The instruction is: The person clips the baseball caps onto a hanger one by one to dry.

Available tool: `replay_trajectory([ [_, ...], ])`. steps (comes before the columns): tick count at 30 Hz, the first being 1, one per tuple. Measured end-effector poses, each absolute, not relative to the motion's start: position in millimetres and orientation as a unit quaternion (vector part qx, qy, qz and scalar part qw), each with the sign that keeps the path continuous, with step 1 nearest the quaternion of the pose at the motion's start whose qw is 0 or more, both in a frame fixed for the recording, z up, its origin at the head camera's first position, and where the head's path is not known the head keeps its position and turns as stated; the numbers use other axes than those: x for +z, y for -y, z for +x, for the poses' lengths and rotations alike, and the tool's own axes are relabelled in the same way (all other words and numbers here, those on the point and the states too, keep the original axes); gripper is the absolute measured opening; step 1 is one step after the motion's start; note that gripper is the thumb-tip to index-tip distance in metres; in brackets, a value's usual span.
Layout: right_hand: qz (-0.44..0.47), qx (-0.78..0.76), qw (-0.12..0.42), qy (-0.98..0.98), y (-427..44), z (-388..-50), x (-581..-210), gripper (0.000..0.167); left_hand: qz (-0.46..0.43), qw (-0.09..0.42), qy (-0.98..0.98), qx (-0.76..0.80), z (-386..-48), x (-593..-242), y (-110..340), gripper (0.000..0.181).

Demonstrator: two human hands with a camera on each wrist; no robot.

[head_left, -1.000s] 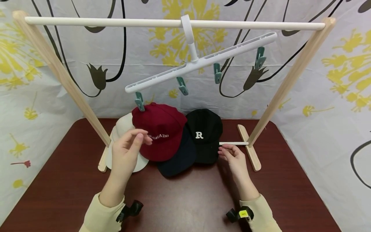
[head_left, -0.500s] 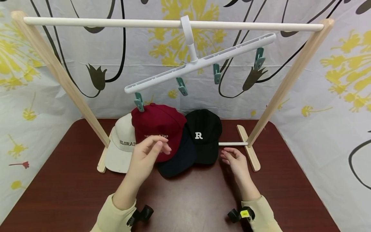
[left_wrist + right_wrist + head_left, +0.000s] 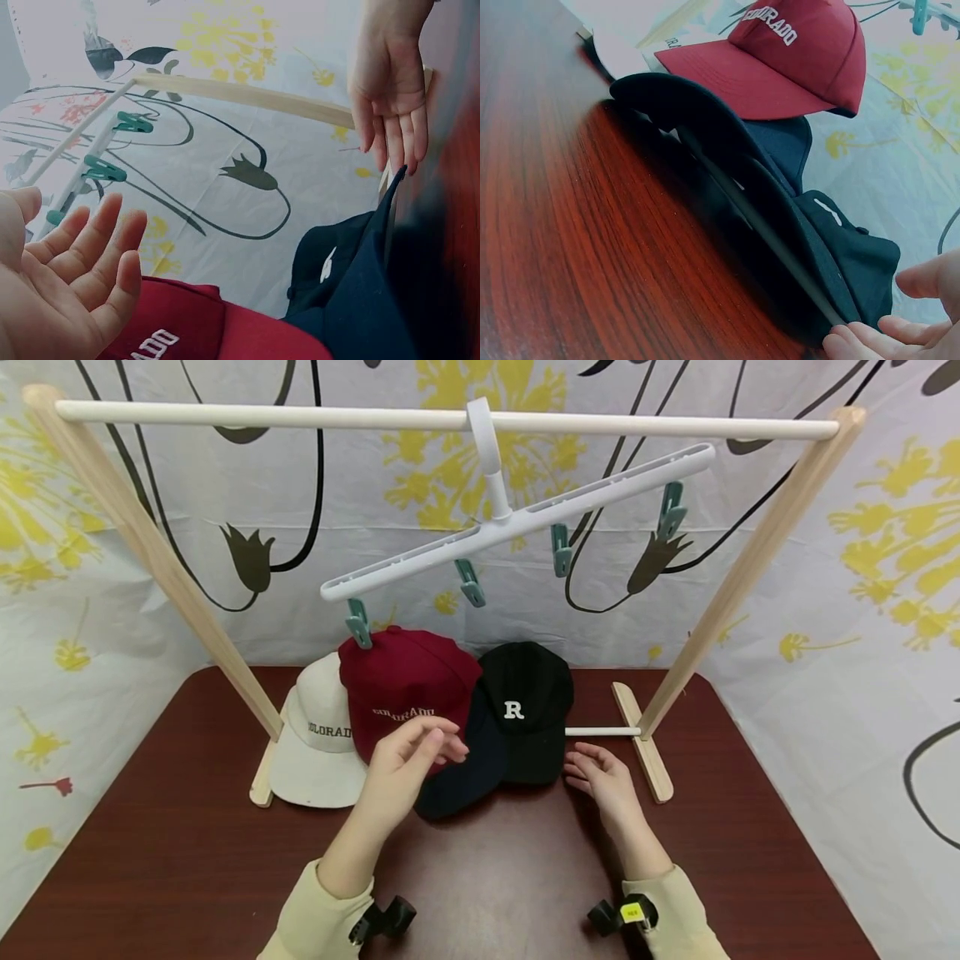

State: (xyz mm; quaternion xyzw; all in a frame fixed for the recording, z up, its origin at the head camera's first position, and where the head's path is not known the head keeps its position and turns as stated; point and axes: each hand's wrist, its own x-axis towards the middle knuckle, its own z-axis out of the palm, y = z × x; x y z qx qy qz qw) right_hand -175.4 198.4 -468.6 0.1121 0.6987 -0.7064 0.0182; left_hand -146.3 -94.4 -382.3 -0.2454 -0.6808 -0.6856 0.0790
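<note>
Four caps lie in an overlapping row on the table: a white one (image 3: 318,727), a red one (image 3: 408,681), a navy one (image 3: 465,777) and a black one with an R (image 3: 528,714). My left hand (image 3: 405,768) hovers in front of the red cap, fingers loosely bent and holding nothing; the left wrist view shows its palm (image 3: 67,285) and the red cap (image 3: 202,322) beyond. At the black cap's right edge is my right hand (image 3: 611,785), its fingers relaxed. In the right wrist view its fingertips meet the dark brim edge; whether they press it I cannot tell.
A wooden rack with a white top rod (image 3: 300,417) stands over the caps. From it hangs a tilted white hanger (image 3: 517,522) with several green clips (image 3: 470,582). A low white rod (image 3: 603,732) runs to the rack's right foot (image 3: 645,743). Patterned cloth hangs behind.
My left hand has moved right, from between the white and red caps to the front of the red and navy ones. My right hand has shifted only slightly.
</note>
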Motion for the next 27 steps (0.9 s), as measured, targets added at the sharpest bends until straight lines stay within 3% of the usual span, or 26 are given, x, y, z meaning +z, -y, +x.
replay_trajectory([
  [6,0.115,-0.717,0.039,-0.687,-197,-174,-468,0.042,-0.244,0.062,0.672,-0.696,-150,-387,85,0.021],
  [21,0.107,-0.741,0.080,-0.658,-190,-174,-473,0.048,-0.230,-0.040,0.665,-0.709,-156,-409,62,0.027],
  [27,0.112,-0.749,0.079,-0.648,-187,-173,-473,0.049,-0.219,-0.053,0.664,-0.713,-157,-420,53,0.027],
])
